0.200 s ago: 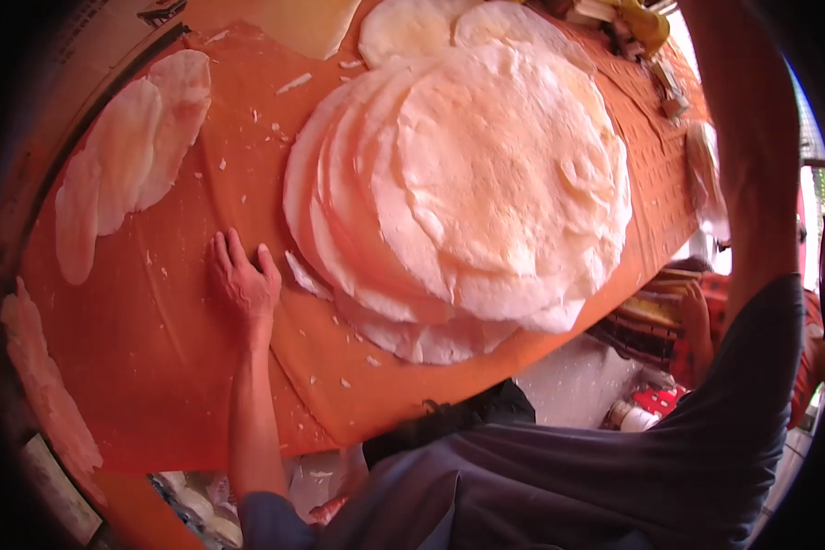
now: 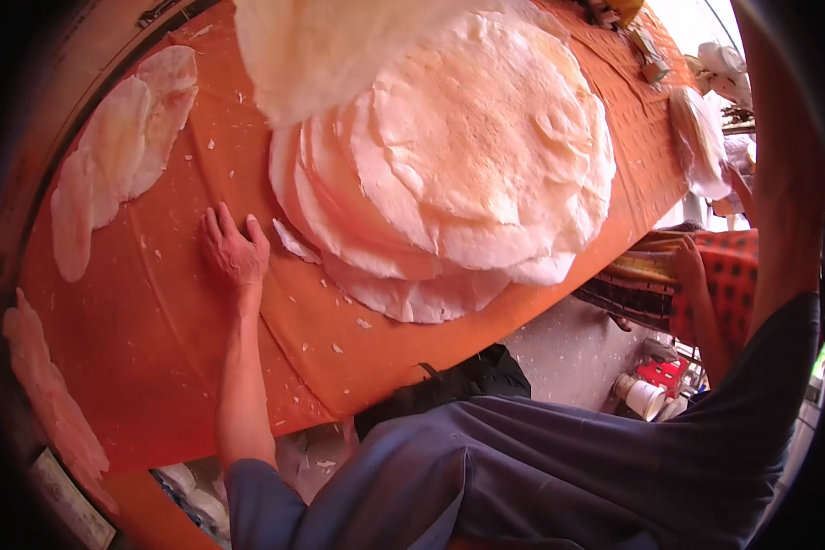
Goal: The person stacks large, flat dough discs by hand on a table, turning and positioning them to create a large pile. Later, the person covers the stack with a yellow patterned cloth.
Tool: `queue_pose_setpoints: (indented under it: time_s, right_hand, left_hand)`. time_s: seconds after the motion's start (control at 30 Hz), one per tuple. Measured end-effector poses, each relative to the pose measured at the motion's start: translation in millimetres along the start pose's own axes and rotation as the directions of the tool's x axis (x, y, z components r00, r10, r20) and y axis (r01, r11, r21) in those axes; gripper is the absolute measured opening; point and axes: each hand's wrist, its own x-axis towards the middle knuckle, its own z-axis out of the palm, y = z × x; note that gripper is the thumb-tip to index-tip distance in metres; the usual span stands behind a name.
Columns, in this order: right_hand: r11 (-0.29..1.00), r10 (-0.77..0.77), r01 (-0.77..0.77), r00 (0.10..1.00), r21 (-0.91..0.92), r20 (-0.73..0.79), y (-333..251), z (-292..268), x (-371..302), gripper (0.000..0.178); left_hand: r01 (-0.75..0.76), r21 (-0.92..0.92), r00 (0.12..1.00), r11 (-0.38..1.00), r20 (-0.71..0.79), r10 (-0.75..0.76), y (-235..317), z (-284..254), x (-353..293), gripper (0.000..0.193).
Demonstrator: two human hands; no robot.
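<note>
My left hand point(image 2: 236, 247) rests on the orange table covering point(image 2: 183, 357), fingers stretched out, with nothing in it. Just to its right lies a big pile of thin, round, pale flatbread sheets point(image 2: 495, 137), the edges fanned out on the left side. Over the pile's far left part hangs another pale sheet point(image 2: 330, 55), blurred and cut off by the top of the view. My right arm point(image 2: 788, 183) reaches up along the right side, and its hand is out of view. What holds the hanging sheet cannot be seen.
Long pale pieces point(image 2: 124, 151) lie at the table's left, with another strip point(image 2: 55, 394) along its near left edge. Crumbs dot the covering. At right are a clear plastic bag point(image 2: 698, 137), another person's arm point(image 2: 697, 284) and a white tub point(image 2: 642, 396) on the floor.
The loose sheet has come lower and nearer, now overlapping the pile's far left. My left hand stays flat on the table. The whole view has shifted slightly.
</note>
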Motion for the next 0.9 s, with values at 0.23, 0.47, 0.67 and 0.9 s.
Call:
queue_pose_setpoints:
  time_s: [0.23,0.47,0.67,0.9]
  right_hand:
    - [0.893,0.443,-0.45,0.879,0.001,-0.178,68,-85,-197,0.017]
    - [0.475,0.642,-0.86,0.483,-0.184,-0.596,167,-34,-387,0.063]
    - [0.431,0.05,-0.304,0.948,-0.849,-0.314,122,57,-359,0.091]
    - [0.581,0.553,-0.276,0.824,-0.766,0.123,132,65,-311,0.072]
  left_hand:
    - [0.002,0.049,1.0,0.999,0.015,-0.002,-4,-2,-7,0.054]
    - [-0.017,0.043,1.0,0.999,-0.01,0.017,-11,17,-10,0.055]
    - [-0.04,0.098,0.998,0.994,-0.034,0.044,-14,16,-8,0.053]
    - [-0.025,0.1,1.0,0.995,0.006,0.024,-17,15,-9,0.053]
